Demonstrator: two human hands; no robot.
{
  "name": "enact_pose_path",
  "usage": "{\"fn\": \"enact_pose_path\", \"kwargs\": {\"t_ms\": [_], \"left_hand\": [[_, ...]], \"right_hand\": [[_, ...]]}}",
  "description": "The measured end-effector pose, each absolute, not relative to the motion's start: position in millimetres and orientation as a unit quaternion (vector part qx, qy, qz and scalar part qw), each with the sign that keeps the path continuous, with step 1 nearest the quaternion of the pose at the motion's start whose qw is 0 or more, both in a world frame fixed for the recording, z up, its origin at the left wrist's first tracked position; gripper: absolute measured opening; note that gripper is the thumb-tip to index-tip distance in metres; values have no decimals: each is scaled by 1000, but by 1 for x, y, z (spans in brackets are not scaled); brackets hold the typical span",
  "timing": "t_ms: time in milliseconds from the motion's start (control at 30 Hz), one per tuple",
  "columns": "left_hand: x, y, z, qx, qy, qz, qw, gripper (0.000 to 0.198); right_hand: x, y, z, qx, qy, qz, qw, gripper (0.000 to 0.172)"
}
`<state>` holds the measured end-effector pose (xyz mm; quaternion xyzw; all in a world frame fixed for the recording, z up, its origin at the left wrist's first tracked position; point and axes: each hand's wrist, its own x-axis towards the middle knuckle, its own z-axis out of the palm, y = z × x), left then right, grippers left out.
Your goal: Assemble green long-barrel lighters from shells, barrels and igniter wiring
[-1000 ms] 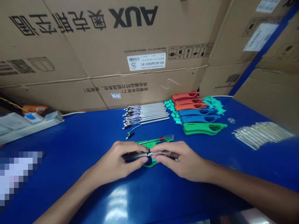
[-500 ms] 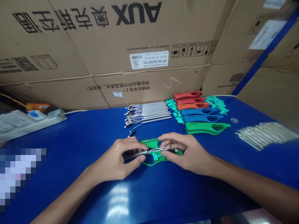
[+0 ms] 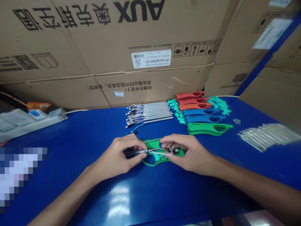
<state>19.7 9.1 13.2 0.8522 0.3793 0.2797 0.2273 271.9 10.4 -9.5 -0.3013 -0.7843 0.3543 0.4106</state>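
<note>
My left hand (image 3: 118, 153) pinches a silvery metal tube (image 3: 142, 151) between thumb and fingers. White wires (image 3: 160, 152) run from the tube's end and loop towards my right hand (image 3: 190, 153). There the fingers close around a small black piece with a pale tip (image 3: 175, 150), joined to those wires. Beneath both hands lies an open green lighter shell half (image 3: 154, 145), its inside facing up and a finger loop at its near left. A teal part (image 3: 156, 157) sits in the shell. My fingers cover parts of the shell and the tube.
Beyond my hands lies a row of wired metal tubes (image 3: 156, 113). Small teal pieces (image 3: 180, 116), red, blue and green lighter shells (image 3: 204, 128) and clear tubes (image 3: 265, 135) are to the right. A power strip (image 3: 30, 122) stands left; a cardboard wall (image 3: 103, 69) rises behind.
The white wires now bow out into a wider loop near my right fingers. The black piece sits slightly higher, and the tube has turned a little. Both hands keep their hold.
</note>
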Motion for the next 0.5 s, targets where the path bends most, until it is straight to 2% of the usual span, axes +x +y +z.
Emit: {"fn": "enact_pose_path", "kwargs": {"t_ms": [200, 500], "left_hand": [[19, 9, 14, 843, 389, 293, 227, 5], [18, 11, 15, 839, 408, 292, 209, 3]], "right_hand": [[275, 14, -6, -286, -821, 283, 405, 30], [274, 15, 1, -294, -823, 249, 417, 25]]}}
